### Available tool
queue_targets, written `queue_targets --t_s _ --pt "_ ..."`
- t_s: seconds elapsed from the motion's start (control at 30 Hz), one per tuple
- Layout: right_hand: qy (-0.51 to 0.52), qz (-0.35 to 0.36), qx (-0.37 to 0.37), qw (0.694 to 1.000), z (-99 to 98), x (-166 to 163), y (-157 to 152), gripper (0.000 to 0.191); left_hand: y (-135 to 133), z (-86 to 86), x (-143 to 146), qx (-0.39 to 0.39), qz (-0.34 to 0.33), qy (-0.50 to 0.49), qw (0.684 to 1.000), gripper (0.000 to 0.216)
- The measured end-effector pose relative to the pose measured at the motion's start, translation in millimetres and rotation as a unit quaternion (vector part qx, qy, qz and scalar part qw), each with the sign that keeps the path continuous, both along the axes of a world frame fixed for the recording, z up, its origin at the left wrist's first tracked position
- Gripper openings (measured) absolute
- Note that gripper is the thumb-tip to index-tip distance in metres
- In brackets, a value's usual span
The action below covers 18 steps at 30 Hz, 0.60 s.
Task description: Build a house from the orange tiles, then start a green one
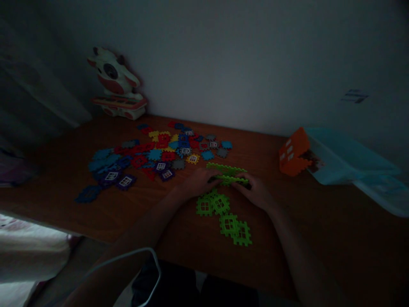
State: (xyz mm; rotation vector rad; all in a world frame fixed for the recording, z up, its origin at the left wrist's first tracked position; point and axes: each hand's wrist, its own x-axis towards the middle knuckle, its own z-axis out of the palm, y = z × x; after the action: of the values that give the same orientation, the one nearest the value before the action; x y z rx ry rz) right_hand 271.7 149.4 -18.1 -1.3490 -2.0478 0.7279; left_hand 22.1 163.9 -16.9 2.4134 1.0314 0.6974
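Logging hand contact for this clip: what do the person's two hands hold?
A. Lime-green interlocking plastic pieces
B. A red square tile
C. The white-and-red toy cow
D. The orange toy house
A: the left hand and the right hand both close on lime-green interlocking plastic pieces.

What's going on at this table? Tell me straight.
A person is holding green interlocking plastic tiles edge-on between the left hand and right hand, over a wooden table. More joined green tiles lie just below the hands. A loose spread of multicoloured tiles sits to the left, and an orange house-shaped toy lies to the right.
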Motion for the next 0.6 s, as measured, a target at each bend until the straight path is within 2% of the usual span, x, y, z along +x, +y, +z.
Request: queue_targets --t_s 0.37,0.6 --pt "0.005 -0.011 -0.004 1.0 -3.0 0.0 0.3 0.028 3.1 4.3 -5.9 -0.013 0.018 -0.028 0.999 0.015" --pt "-0.009 0.016 0.004 1.0 -0.1 0.3 -0.2 0.02 2.8 4.8 -5.5 -0.018 0.003 -0.028 0.999 0.016"
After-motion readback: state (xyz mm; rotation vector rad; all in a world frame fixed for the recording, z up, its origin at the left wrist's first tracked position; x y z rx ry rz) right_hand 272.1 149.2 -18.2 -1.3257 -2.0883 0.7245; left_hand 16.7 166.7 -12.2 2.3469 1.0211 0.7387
